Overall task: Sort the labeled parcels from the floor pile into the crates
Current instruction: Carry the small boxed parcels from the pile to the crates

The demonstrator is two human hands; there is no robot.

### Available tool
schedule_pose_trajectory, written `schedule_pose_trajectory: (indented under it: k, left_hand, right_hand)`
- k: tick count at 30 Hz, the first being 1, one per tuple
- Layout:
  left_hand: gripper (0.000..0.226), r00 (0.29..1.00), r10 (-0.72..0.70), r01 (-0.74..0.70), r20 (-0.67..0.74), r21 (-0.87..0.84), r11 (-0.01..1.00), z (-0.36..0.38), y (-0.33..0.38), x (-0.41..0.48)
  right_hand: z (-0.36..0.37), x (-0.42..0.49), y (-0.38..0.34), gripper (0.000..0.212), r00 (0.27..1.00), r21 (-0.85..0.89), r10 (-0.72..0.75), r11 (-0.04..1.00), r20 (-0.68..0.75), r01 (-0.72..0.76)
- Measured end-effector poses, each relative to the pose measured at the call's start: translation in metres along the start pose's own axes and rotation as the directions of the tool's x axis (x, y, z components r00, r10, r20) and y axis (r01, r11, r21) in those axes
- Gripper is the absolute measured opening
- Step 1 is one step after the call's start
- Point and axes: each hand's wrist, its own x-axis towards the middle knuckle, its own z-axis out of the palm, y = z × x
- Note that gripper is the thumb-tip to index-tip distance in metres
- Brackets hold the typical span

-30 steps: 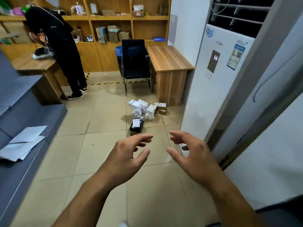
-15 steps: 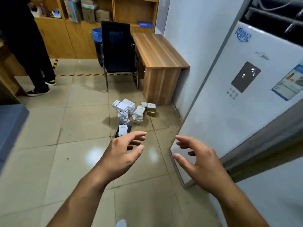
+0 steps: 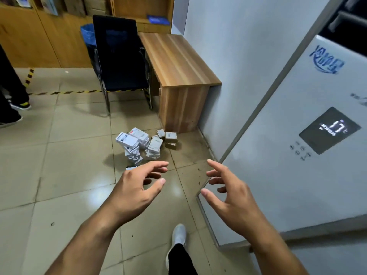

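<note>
Floor: we record beige glazed tiles [image 3: 65, 165], scuffed near the wall, with a line of yellow-and-black tape [image 3: 65, 92] across them. Furnishings: black chair [image 3: 121, 56]; wooden desk [image 3: 178, 62] against the grey wall; white standing air conditioner [image 3: 297, 155] at right, its dark panel [image 3: 329, 130] reading "17" and blue characters we cannot make out above. Pile of parcels [image 3: 142, 144]: small white and brown boxes heaped on the tiles just before the desk's end panel; labels present, print too small to read. Left hand [image 3: 135, 191] and right hand [image 3: 230, 197]: both raised over the floor, fingers spread and curled, empty. One white shoe [image 3: 178, 234] below.
</note>
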Motion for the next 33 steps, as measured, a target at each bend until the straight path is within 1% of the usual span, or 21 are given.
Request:
schedule_pose_trajectory:
  k: [2,4,8,10,12,17,20,23,27,33]
  left_hand:
    - [0.038,1.000,0.003,-0.003,-0.011,0.019,1.000,0.000,0.000,0.038]
    - [0.038,1.000,-0.001,0.002,-0.024,0.051,0.999,0.000,0.000,0.078]
    - [0.042,1.000,-0.016,0.017,-0.010,0.083,0.996,-0.001,0.005,0.155]
    - [0.043,1.000,0.002,0.001,-0.029,0.096,0.995,0.000,0.006,0.190]
    - [0.044,0.998,-0.010,0.016,-0.059,0.103,0.994,0.000,0.003,0.221]
    - [0.045,0.992,-0.076,0.086,-0.101,0.100,0.991,-0.006,-0.015,0.277]
    - [0.044,0.984,-0.133,0.143,-0.114,0.076,0.987,-0.008,-0.034,0.317]
    - [0.045,0.981,-0.169,0.174,-0.091,0.052,0.983,-0.006,-0.056,0.361]
    - [0.046,0.986,-0.167,0.168,-0.020,0.065,0.984,-0.002,-0.091,0.439]
    - [0.048,0.991,-0.112,0.105,0.072,0.098,0.990,-0.013,-0.143,0.585]
  right_hand:
    - [0.000,0.043,0.016,0.083,1.000,0.035,0.003,0.999,0.009,-0.003]
    - [-0.002,0.093,0.031,0.085,1.000,0.071,-0.007,0.997,0.023,0.005]
    - [-0.009,0.195,0.055,0.078,0.996,0.116,-0.073,0.991,0.055,0.066]
    - [-0.013,0.240,0.065,0.075,0.990,0.119,-0.112,0.988,0.089,0.101]
    - [-0.018,0.281,0.076,0.071,0.984,0.121,-0.137,0.985,0.110,0.124]
    - [-0.025,0.355,0.102,0.068,0.986,0.179,-0.118,0.979,0.115,0.096]
    - [-0.014,0.398,0.121,0.068,0.988,0.185,-0.066,0.982,0.140,0.039]
    - [-0.001,0.436,0.137,0.070,0.984,0.167,-0.031,0.986,0.176,0.001]
    - [0.006,0.497,0.158,0.072,0.985,0.158,0.012,0.987,0.171,-0.040]
    - [0.019,0.610,0.203,0.074,0.979,0.134,0.167,0.974,0.114,-0.182]
